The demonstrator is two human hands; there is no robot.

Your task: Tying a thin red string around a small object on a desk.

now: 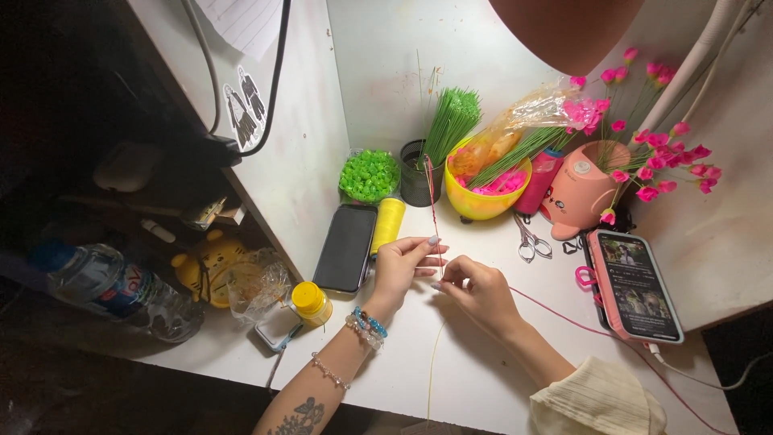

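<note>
Fingers of the left hand [400, 266] pinch a thin red-wrapped wire stem [433, 211] that stands nearly upright over the white desk [483, 362]. The right hand [477, 288] sits just beside it, fingertips narrowed on the stem's lower end, where a pale yellow thread [433, 362] trails down toward the desk edge. A yellow thread spool [388, 222] lies just behind the left hand, beside a dark phone [346, 246] lying face up. Farther back stand a black cup of green stems [439, 145], a yellow bowl [483, 189] and a tub of green beads [369, 174]. Small scissors [527, 239] rest near a pink-cased phone [634, 283].
</note>
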